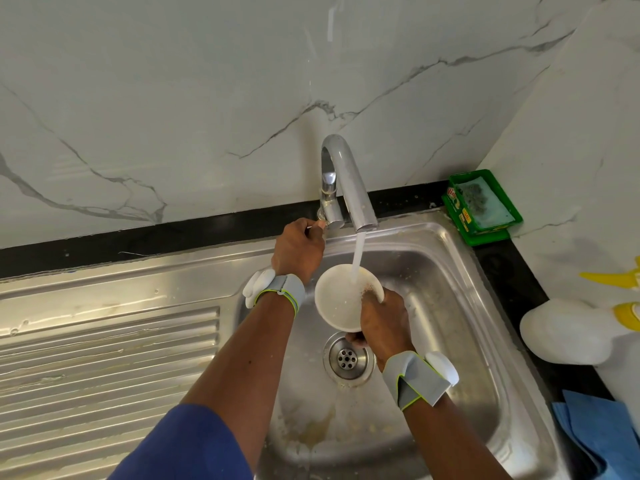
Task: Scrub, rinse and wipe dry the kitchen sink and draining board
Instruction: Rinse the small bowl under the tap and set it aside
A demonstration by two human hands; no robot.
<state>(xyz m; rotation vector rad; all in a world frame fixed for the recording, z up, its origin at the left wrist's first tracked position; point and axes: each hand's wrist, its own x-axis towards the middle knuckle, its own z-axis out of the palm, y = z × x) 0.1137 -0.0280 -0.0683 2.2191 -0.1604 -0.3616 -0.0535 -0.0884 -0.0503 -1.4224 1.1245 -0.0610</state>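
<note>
Draining board (104, 358): left, ribbed and streaked, untouched.
Left hand (299, 252): fingers curled round the tap (346, 181) at its base, likely to control flow.
Bowl (337, 299): held under the stream to catch water.
Right hand (381, 323): grips the bowl's near rim over the grimy sink (450, 289), centre-right.

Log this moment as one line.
left hand: pinches tap handle | right hand: holds white bowl | tap: running into bowl | sink: stained

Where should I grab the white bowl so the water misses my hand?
Grip the white bowl by its near rim, from the right, as the right hand does: the water falls on its far side, leaving that edge free.
</note>
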